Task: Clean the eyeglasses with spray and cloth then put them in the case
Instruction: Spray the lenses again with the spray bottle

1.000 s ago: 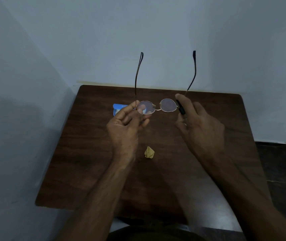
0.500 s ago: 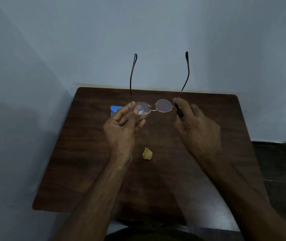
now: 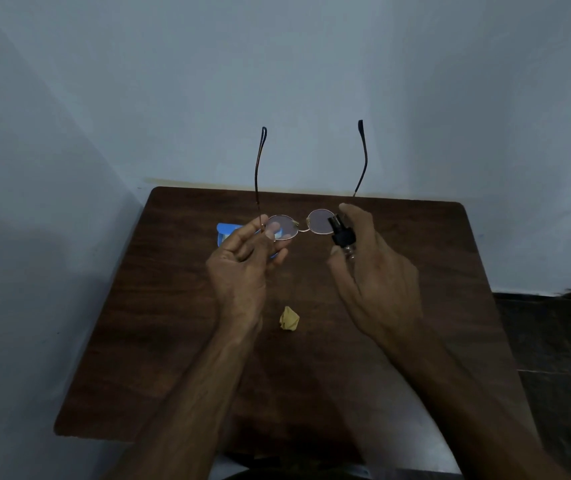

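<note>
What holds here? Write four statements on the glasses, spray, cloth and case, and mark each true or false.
1. The left hand holds the glasses. True.
2. The cloth is in the right hand. False: it lies on the table; the right hand holds the spray.
3. The glasses are folded shut. False: both arms stand open.
4. The case lies on the table. True.
</note>
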